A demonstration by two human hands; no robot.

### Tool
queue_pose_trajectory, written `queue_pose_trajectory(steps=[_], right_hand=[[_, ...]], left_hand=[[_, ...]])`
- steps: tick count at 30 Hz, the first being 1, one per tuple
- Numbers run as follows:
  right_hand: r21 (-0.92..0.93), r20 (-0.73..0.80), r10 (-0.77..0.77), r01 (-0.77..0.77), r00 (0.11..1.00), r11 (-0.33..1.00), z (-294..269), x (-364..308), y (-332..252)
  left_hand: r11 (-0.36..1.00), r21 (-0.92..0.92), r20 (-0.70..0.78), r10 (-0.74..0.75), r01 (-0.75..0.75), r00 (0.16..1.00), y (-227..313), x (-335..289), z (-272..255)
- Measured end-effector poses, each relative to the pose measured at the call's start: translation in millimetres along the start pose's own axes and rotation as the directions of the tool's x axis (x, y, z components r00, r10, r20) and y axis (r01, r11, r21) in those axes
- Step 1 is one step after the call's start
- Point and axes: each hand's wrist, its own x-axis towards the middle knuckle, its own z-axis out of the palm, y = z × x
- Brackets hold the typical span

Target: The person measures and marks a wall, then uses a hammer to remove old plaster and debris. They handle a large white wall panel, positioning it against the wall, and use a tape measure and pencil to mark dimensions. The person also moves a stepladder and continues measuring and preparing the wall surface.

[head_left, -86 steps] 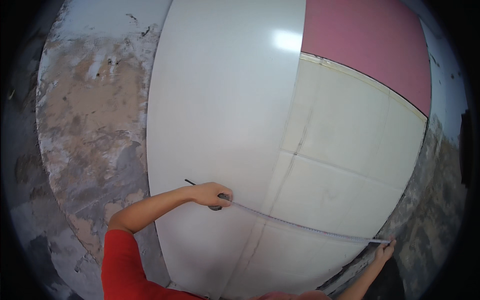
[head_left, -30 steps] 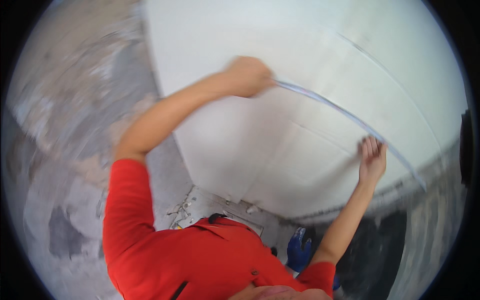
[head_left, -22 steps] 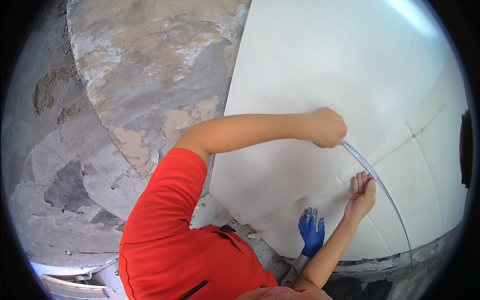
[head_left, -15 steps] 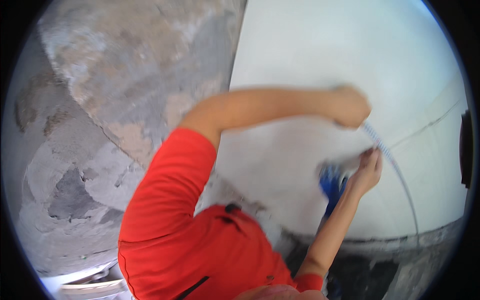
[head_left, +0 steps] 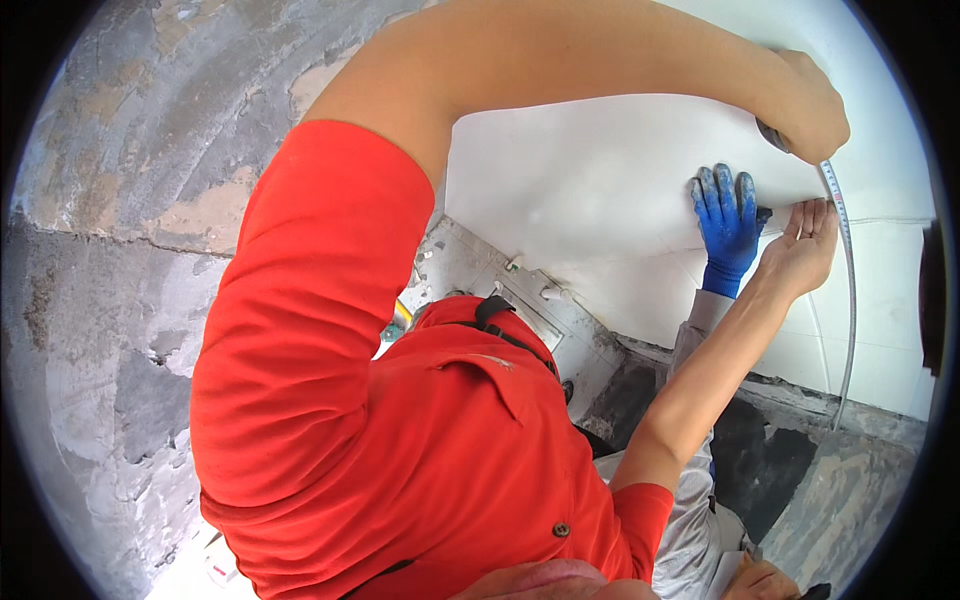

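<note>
My left hand (head_left: pixel 808 112) is closed round a tape measure (head_left: pixel 771 135), whose dark case shows only partly beneath the fingers. Out of it runs the pale, marked blade (head_left: pixel 849 268), curving down along the white surface to its lower edge. Just below, my right hand (head_left: pixel 803 250) has its fingers stretched out close together, their tips at the blade's edge. The thumb side is hidden, and I see nothing held there. Beside it, a co-worker's blue-gloved hand (head_left: pixel 728 225) lies spread against the white surface (head_left: pixel 580 170).
The co-worker, in a grey sleeve (head_left: pixel 690 345), is low on the right, close by my right forearm. Rough grey cement (head_left: pixel 110 320) covers the left side. A dark patch (head_left: pixel 765 465) lies below the white surface, and a dark object (head_left: pixel 931 300) stands at the right rim.
My left hand has moved up and to the right with the tape measure. My right hand has also shifted up and right along the blade. The view has swung, showing more of the co-worker.
</note>
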Motion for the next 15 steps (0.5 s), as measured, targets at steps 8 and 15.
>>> queue_pose_trajectory(steps=[8, 15], right_hand=[[0.417, -0.082, 0.218, -0.165, 0.972, 0.894, -1.5, 19.0, 17.8], [0.448, -0.12, 0.182, -0.111, 0.976, 0.887, 1.1, 27.1, 25.8]], left_hand=[[0.985, 0.173, -0.137, 0.016, 0.008, 0.99, -11.6, 9.3, 15.3], [0.992, 0.051, -0.141, 0.121, -0.115, 0.982, -21.0, 10.5, 3.3]])
